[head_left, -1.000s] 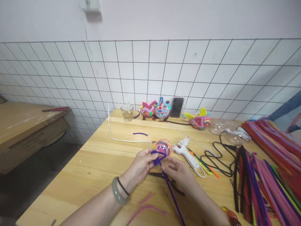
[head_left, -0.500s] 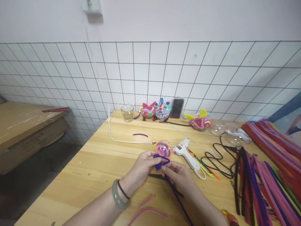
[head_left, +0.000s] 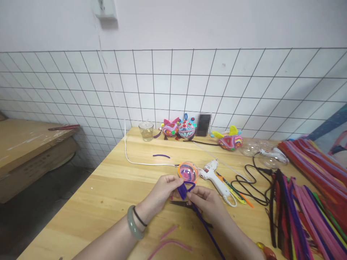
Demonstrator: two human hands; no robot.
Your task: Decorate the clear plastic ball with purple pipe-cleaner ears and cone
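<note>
Between thumb and fingers, my left hand (head_left: 166, 189) pinches the folded end of a purple pipe cleaner (head_left: 206, 223). My right hand (head_left: 207, 203) grips the same pipe cleaner where it bends, and its long tail runs down toward the table's front edge. A small loop stands up between the two hands. Just beyond the fingertips lies a clear plastic ball (head_left: 188, 172) with orange, pink and purple windings. Dark scissors (head_left: 180, 203) lie under my hands, partly hidden by the right one. Pink pipe cleaner pieces (head_left: 173, 244) rest nearer to me.
A white glue gun (head_left: 217, 178) with a black cord (head_left: 251, 182) lies right of the ball. Bundles of coloured pipe cleaners (head_left: 295, 213) fill the right side. Along the back stand a glass cup (head_left: 146, 131), decorated animal heads (head_left: 186, 129) and clear plastic shells (head_left: 251, 148).
The folded purple part has tilted slightly between my fingers, and the loop has shifted a little. Both hands keep their hold. The view has moved slightly.
</note>
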